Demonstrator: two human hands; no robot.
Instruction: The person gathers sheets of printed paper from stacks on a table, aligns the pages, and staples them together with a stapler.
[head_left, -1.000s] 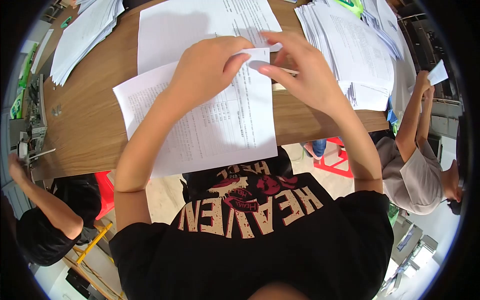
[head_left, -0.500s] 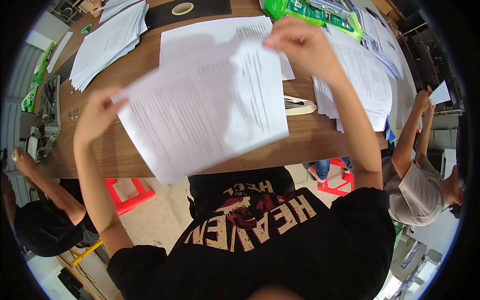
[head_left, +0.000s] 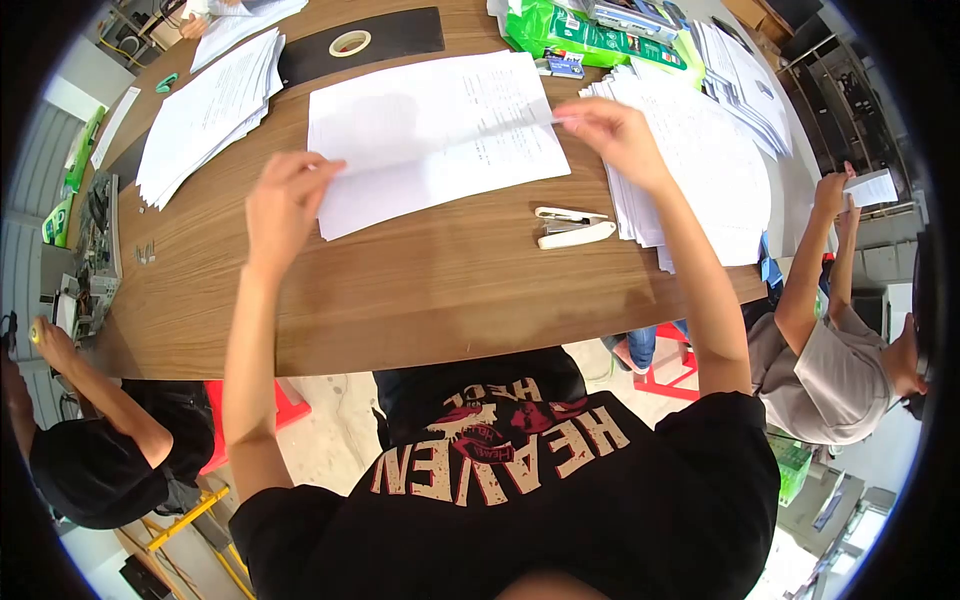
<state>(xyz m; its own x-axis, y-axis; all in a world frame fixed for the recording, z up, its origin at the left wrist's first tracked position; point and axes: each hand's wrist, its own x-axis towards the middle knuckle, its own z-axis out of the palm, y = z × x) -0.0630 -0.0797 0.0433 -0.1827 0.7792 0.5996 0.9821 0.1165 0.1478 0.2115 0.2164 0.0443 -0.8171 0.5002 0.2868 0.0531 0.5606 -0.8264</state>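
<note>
My left hand [head_left: 284,208] pinches the left end of a thin sheet of paper [head_left: 440,143], seen almost edge-on. Its right end is between the fingers of my right hand [head_left: 612,138]. Beneath and behind that sheet, printed papers [head_left: 400,95] lie on the wooden table [head_left: 400,290]. A white stapler [head_left: 577,234] rests on the table below my right hand, touching neither hand. Just right of it is a thick stack of printed sheets [head_left: 715,190], partly behind my right forearm.
Another paper stack [head_left: 215,110] lies at the left, near a tape roll [head_left: 350,43] on a black mat [head_left: 410,32]. Green packaging [head_left: 600,45] stands at the back. Loose staples [head_left: 146,253] lie at left. People sit on both sides, one holding paper [head_left: 871,188].
The held sheet has gone from facing me, over the table's front, to nearly edge-on above the back papers. My left hand has moved right, and the whole stapler now shows.
</note>
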